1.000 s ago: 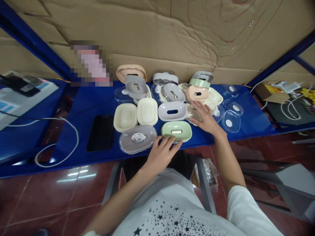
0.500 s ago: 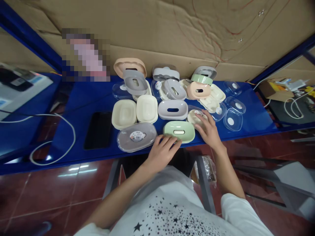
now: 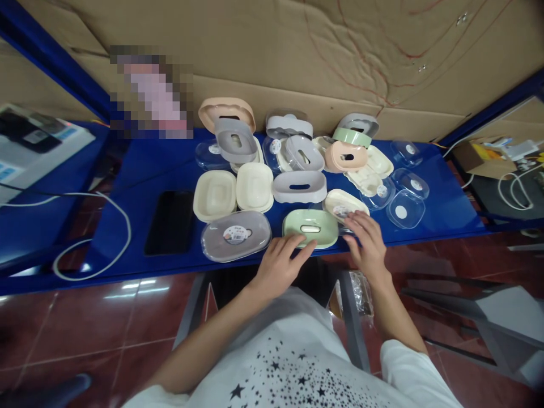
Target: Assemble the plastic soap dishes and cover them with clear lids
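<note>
My left hand rests at the near left of a pale green oval dish with a slot in its floor, fingers and thumb on its near rim. On the right, my right hand has its fingers and thumb about a clear plastic lid with a round label, partly hidden by the fingers. Behind that lid is a cream oval dish. A grey dish with a labelled clear cover is just left of my left hand. Beyond the green dish stands a lilac slotted dish.
Two cream trays sit left of centre, beside a black phone-like slab. Peach, grey and green dishes are piled along the cardboard wall. Several clear lids lie at right on the blue table.
My right hand has drawn back toward the table's near edge, and the clear lid has come with it, uncovering more of the cream dish. My left hand stays by the green dish.
</note>
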The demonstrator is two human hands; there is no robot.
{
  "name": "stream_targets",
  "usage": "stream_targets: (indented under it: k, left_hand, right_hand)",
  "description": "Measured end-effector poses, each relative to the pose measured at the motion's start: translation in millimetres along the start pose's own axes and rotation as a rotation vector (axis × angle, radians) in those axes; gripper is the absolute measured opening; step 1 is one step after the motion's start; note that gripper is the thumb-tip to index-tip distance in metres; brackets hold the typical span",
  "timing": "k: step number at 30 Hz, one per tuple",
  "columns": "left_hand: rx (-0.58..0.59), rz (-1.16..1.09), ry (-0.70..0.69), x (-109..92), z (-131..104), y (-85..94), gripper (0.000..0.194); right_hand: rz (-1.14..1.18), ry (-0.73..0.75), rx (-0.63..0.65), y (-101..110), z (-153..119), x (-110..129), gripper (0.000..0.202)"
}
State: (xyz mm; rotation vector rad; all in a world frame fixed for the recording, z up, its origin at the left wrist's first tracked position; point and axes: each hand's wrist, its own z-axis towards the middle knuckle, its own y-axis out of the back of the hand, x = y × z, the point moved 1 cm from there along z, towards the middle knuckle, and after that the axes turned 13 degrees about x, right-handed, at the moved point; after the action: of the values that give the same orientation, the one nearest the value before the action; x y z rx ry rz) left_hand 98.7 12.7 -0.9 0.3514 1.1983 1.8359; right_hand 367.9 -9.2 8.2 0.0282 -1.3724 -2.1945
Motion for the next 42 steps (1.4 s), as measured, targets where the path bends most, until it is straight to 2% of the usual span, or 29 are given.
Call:
stream_targets:
  k: [3,8,11,15,21,26,31,35,40,42]
  left_hand:
    - [-0.045,-0.014,0.028,-1,1,0.4,0.041]
    - [-0.096,0.002,0.075,-2,-2,5.0,0.041]
    - [-0.075,0.014,0.077,-1,-5,9.0,0.039]
    - [-0.032,0.004,0.074,-1,-7,11.4,0.034]
    - [0.030,-0.009,0.081,1,-4,9.4,0.035]
    - [0.066,0.026,0.090,-2,1,10.4,0.047]
    - [0.139,0.045,0.135,-6,19,14.7,0.038]
    - [0.231,0.016,0.167,-4,33,11.4,0.045]
    - [0.253,0.020,0.153,-3,29,-3.7,0.043]
    - [0.256,0.008,0.157,-7,23,-1.0,0.044]
  right_hand:
    - [0.057,0.087,0.084,-7,1,12,0.068]
    - [0.084,0.185,0.198,-16,12,23,0.073]
    - [0.072,0.237,0.205,-19,14,23,0.077]
    - [0.034,0.285,0.146,-21,11,20,0.081]
    - [0.012,0.247,0.160,-17,11,14,0.086]
    - [0.025,0.199,0.179,-16,10,9,0.080]
    - [0.092,0.143,0.274,-10,16,6,0.073]
    - [0.032,0.144,0.313,-7,20,3,0.078]
    - [-0.017,0.128,0.326,-13,14,4,0.092]
    - [-0.001,0.128,0.331,-15,10,7,0.092]
